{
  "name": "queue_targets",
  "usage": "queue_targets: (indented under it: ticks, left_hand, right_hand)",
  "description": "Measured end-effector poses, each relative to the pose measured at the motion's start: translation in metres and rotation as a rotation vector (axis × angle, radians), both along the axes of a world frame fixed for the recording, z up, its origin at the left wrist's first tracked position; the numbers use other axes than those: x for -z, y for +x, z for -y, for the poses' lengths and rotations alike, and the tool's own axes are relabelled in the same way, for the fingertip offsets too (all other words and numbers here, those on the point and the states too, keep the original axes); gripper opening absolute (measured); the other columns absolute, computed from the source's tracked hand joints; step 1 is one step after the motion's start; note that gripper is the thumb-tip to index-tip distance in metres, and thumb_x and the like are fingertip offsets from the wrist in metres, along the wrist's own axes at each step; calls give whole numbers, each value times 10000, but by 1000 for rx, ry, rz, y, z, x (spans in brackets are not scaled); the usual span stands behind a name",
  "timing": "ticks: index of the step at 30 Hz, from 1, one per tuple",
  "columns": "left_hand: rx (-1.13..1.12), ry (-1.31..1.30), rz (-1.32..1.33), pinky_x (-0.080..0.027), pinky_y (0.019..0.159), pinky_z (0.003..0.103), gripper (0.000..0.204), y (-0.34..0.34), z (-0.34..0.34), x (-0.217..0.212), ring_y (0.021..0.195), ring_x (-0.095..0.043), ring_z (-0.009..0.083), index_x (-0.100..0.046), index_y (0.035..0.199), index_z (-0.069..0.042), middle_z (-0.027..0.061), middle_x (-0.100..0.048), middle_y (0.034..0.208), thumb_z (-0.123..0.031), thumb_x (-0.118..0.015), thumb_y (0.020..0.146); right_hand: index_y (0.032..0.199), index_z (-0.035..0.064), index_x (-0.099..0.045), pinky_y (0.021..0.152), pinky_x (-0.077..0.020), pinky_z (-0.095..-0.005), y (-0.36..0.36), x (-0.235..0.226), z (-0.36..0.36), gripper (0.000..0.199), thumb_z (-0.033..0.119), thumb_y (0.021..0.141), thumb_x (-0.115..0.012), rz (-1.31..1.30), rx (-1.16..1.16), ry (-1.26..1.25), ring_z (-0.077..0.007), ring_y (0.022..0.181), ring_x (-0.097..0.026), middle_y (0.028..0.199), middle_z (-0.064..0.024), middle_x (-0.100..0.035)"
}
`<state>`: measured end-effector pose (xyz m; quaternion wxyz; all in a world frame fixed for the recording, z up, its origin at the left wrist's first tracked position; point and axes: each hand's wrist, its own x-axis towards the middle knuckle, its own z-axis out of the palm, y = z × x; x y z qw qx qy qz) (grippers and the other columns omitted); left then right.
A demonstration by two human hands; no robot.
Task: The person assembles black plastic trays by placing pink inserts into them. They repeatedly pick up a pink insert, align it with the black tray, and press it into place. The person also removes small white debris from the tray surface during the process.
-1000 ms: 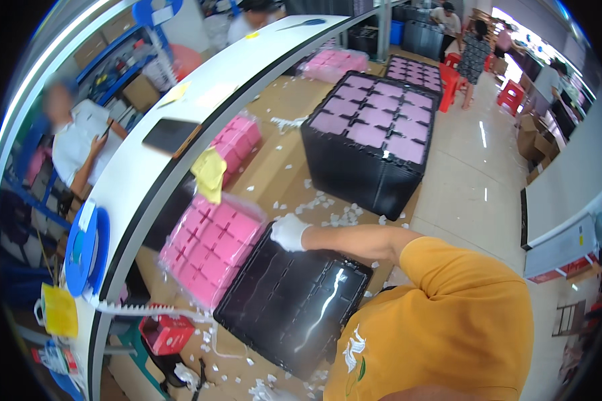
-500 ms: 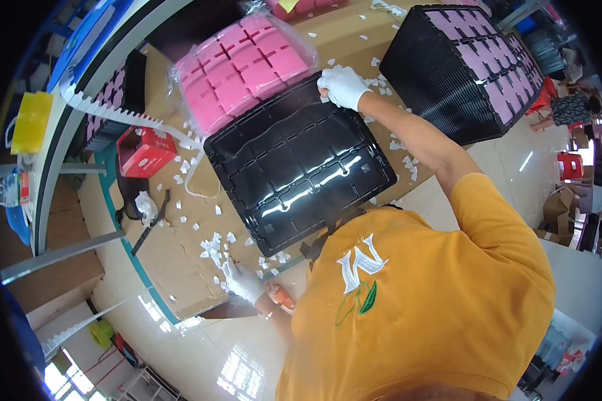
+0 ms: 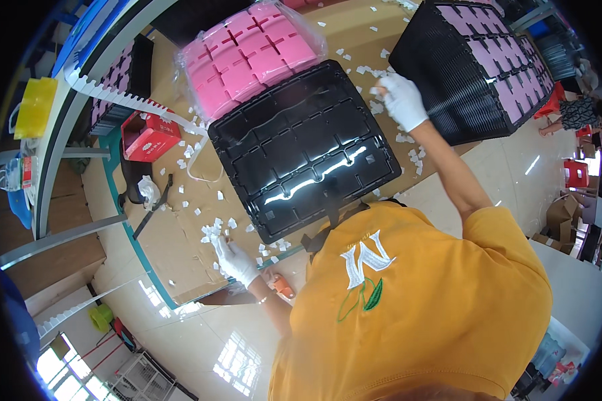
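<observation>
Black tray [image 3: 294,144]: one, glossy and ribbed; lay flat at the centre of the frame, its lower edge close to the front of the orange shirt [image 3: 415,281].
White bits [image 3: 212,230]: small loose scraps, many; clustered at lower left, with more scattered at upper centre, beyond the tray's right edge.
Step at hand: by appearance, handling of the white bits around the tray; both gloved hands were off the tray.
Left hand [image 3: 237,262]: lower left of the frame, fingertips at the cluster of white bits; whether the grip pinched a scrap could not be told.
Right hand [image 3: 403,103]: upper right of centre, in the gap between the tray and the black stack [image 3: 435,80]; fingers bent, scraps just beside them; grip contents could not be told.
Next move, judged: would call for a fine fingertip pinch on a single scrap, the tray left undisturbed.
Tray to grip: up and right of the left hand, well apart; down and left of the right hand, near, a gap showing.
Pink block [image 3: 247,60]: in clear plastic, upper centre, against the tray's far edge.
Red box [image 3: 152,139]: left of frame, on the cardboard-covered table [image 3: 180,260].
</observation>
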<state>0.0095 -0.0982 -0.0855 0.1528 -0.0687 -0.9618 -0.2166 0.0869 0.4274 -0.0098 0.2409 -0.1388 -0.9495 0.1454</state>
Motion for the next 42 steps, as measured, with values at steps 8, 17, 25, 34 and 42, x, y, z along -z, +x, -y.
queue_targets:
  ticks: [8, 17, 25, 34, 42]
  left_hand:
    - [436, 221, -257, -486, 841, 405, 206, -136, -139, -84, 960, -619, 350, -641, 1044, 12, 194, -645, 1031, -21, -547, 863]
    - [460, -233, -122, -470, 913, 441, 346, -259, -210, -58, 1133, -552, 334, -644, 1154, -134, 152, -568, 1255, -237, -632, 823]
    - [465, -431, -88, -474, 847, 481, 449, -267, -213, -40, 1081, -587, 317, -594, 1215, -172, 110, -572, 1277, -348, -652, 806]
    - [370, -295, -114, -473, 856, 472, 545, -253, -206, -58, 1052, -600, 329, -556, 1249, -94, 151, -588, 1240, -370, -676, 794]
    - [419, 1273, 852, -505, 712, 258, 334, -136, -245, -106, 844, -675, 163, -635, 1136, -6, 85, -681, 1030, -223, -665, 883]
  right_hand:
    - [992, 55, -617, 728, -517, -422, -40, 24, -64, 181, 122, 838, -549, 113, 107, 52, -332, 807, -638, 906, -143, -649]
    - [1112, 50, -602, 842, -487, -419, -186, 20, -18, 294, 174, 846, -606, 197, -42, -163, -384, 928, -611, 999, -195, -649]
    - [1203, 58, -578, 912, -464, -420, -213, 32, -18, 612, 376, 723, -785, 366, 213, -382, -350, 1058, -606, 1115, -173, -652]
    - [1094, 51, -622, 857, -491, -394, -225, 18, -40, 520, 368, 717, -786, 407, 248, -416, -339, 964, -636, 1032, -138, -684]
    - [969, 32, -609, 580, -497, -356, -234, -19, -29, 310, 254, 801, -744, 85, 160, -1042, -270, 737, -623, 818, -116, -645]
